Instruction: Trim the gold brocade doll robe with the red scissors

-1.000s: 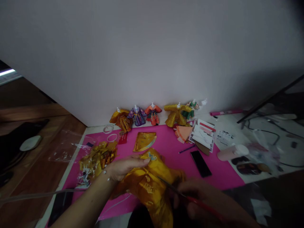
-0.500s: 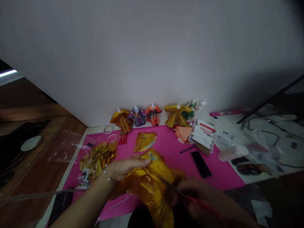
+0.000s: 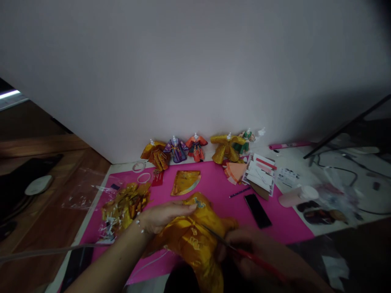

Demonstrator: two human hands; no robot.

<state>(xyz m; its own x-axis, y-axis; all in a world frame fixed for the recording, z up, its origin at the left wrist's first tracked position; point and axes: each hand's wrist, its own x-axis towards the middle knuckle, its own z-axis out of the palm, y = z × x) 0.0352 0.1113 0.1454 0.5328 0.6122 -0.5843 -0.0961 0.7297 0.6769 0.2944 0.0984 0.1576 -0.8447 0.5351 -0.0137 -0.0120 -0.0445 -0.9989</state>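
Observation:
Golden-yellow satin fabric (image 3: 200, 248) with embroidered motifs is bunched up above the near edge of the pink mat. My left hand (image 3: 166, 215) is closed on its upper left part, thumb lying on top near an embroidered patch. From the lower right, my right hand (image 3: 253, 244), dim and slightly blurred, grips a slim red-handled tool (image 3: 253, 257). The tool's thin dark metal tip touches or hovers just over the cloth; I cannot tell which. Beyond the fabric lies a cut piece of gold cloth (image 3: 185, 182) on the mat.
Small robed doll figures (image 3: 196, 147) stand along the wall. Gold fabric scraps (image 3: 130, 201) are heaped on the left of the pink mat (image 3: 226, 181). On the right are a phone (image 3: 257, 210), papers (image 3: 259, 175), a pale bottle (image 3: 299, 196) and glasses (image 3: 320, 217).
My left hand and the upper part of the gold fabric have shifted slightly right. The right hand and tool are nearly unmoved, and the whole view has drifted a little.

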